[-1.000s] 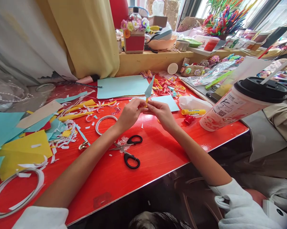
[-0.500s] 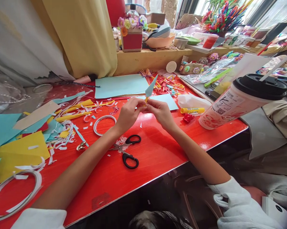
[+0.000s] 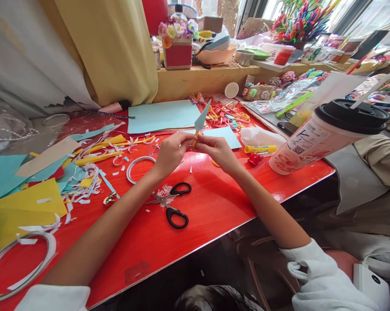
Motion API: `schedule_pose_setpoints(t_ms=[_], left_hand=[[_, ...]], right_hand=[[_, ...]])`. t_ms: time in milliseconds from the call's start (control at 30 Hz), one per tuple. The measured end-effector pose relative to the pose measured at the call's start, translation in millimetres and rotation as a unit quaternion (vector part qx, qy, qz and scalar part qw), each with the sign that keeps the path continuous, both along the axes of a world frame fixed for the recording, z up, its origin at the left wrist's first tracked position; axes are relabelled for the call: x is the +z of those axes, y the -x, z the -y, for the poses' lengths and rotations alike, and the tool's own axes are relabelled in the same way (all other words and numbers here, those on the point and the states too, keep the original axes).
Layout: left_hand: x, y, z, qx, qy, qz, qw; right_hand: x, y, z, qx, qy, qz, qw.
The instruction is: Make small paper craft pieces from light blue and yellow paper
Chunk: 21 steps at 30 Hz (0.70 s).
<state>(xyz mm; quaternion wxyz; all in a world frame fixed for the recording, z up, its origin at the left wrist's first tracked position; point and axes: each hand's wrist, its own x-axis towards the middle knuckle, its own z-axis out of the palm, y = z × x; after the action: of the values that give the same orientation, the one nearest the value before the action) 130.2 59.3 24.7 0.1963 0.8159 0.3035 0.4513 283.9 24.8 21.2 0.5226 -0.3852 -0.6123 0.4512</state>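
A light blue pointed paper piece [image 3: 201, 118] stands tip-up above my fingertips, with a yellow paper strip [image 3: 197, 134] at its base. My left hand [image 3: 172, 152] pinches the yellow base from the left. From the right, my right hand [image 3: 218, 151] has thumb and finger pressed at the same base. Part of the strip is hidden by my fingers. A bit of yellow [image 3: 216, 163] shows just under my right hand. Below my hands, scissors [image 3: 169, 203] lie spread on the red table [image 3: 210, 216]. A tape roll [image 3: 128, 171] lies beside my left wrist.
Blue sheets [image 3: 159, 116] lie behind my hands. Coloured paper scraps [image 3: 33, 198] and a larger tape roll [image 3: 50, 250] cover the left side. At right are a yellow glue stick [image 3: 260, 149] and a tall lidded cup [image 3: 306, 142]. A red-and-yellow strip pile [image 3: 223, 115] lies at the back.
The blue piece has shifted slightly left and lower, and more of its yellow base shows. A bit of yellow has come into sight under my right hand. Both hands keep their pinch.
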Motion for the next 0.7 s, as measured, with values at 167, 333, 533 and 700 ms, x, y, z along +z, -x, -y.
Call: schedule_pose_setpoints(t_ms=[167, 333, 533, 700], left_hand=[[-0.3, -2.3, 2.3, 0.005, 0.029, 0.013, 0.999], [-3.0, -0.2, 1.9, 0.002, -0.078, -0.062, 0.995], [3.3, 3.6, 1.7, -0.046, -0.157, -0.148, 0.975], [6.0, 4.0, -2.3, -0.01, -0.058, -0.047, 0.997]], right_hand=[[1.8, -0.3, 1.9, 0.006, -0.029, 0.015, 0.999], [-6.8, 1.0, -2.9, -0.021, -0.024, 0.007, 0.999], [-12.8, 1.9, -5.7, -0.049, -0.011, 0.021, 0.999], [-7.2, 1.3, -5.1, -0.097, 0.023, -0.047, 0.994]])
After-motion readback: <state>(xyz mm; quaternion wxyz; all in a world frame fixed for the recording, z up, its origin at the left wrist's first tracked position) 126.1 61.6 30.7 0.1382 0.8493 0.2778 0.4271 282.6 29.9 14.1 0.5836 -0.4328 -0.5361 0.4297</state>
